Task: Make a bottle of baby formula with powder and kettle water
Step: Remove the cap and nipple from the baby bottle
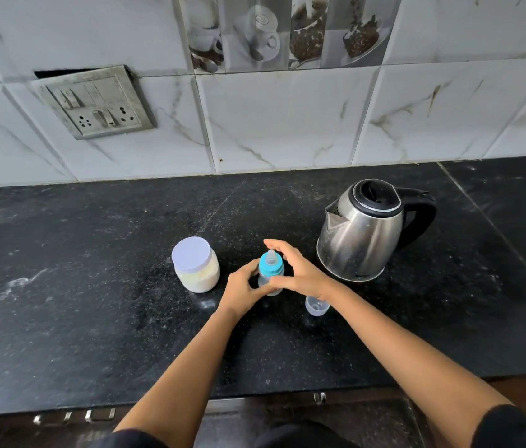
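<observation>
My left hand (242,286) grips the body of the small clear plastic baby bottle (270,270), and my right hand (300,273) curls round its blue teat collar; I cannot tell what is inside it. Left of my left hand stands a lidded clear jar of white powder (195,265); beyond my right hand is the closed steel kettle (361,234).

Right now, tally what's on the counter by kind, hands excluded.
Baby bottle: 1
Powder jar: 1
Kettle: 1
Clear cap: 1
Total: 4
</observation>
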Available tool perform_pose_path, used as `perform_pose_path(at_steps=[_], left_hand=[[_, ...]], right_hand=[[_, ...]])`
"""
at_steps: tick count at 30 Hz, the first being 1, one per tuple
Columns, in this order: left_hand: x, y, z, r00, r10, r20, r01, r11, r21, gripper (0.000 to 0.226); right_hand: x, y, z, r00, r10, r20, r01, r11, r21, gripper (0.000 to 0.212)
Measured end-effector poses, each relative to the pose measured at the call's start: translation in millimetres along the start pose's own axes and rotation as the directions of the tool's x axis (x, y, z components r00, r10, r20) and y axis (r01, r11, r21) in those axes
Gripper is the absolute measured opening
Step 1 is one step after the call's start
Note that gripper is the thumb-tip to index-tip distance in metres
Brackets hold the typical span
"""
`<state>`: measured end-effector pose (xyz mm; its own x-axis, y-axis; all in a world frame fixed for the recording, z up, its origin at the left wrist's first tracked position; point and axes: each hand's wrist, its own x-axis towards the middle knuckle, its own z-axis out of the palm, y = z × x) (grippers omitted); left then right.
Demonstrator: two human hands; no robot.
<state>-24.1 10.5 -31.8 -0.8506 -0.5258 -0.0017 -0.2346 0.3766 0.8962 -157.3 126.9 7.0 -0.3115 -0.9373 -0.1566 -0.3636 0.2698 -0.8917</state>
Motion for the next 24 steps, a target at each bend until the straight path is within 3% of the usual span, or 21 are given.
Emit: perform_pose_path(at_steps=[3,5,13,19,24], left_hand=[[-0.2,-1.2,0.8,1.0,-0.013,-0.007,0.013,1.0,-0.017,0.053],[-0.2,-1.3,0.6,1.0,-0.021,0.006,0.021,1.0,-0.012,0.052],[-2.5,1.9,2.5,0.999,-0.05,0.006,0.05,0.998,-0.039,0.047],[-6.1,3.4,6.6,0.997,-0.079,-0.02,0.077,0.994,-0.077,0.051],[-7.7,1.7,9.8,0.994,-0.1,-0.045,0.094,0.99,-0.109,0.055]], right_hand=[[6.6,-4.3,9.5,0.984,-0.043,-0.174,0.011,0.983,-0.184,0.083],[7.7,-3.9,11.1,0.957,-0.079,-0.28,0.051,0.993,-0.105,0.071],[-3.2,-12.4,-3.5,0.94,-0.231,-0.25,0.236,0.972,-0.007,0.048],[-3.8,-35.0,-25.8,0.938,-0.088,-0.336,0.203,0.924,0.325,0.054],[-34.8,-27.6,-43.0,0.931,-0.004,-0.364,0.123,0.945,0.304,0.045]])
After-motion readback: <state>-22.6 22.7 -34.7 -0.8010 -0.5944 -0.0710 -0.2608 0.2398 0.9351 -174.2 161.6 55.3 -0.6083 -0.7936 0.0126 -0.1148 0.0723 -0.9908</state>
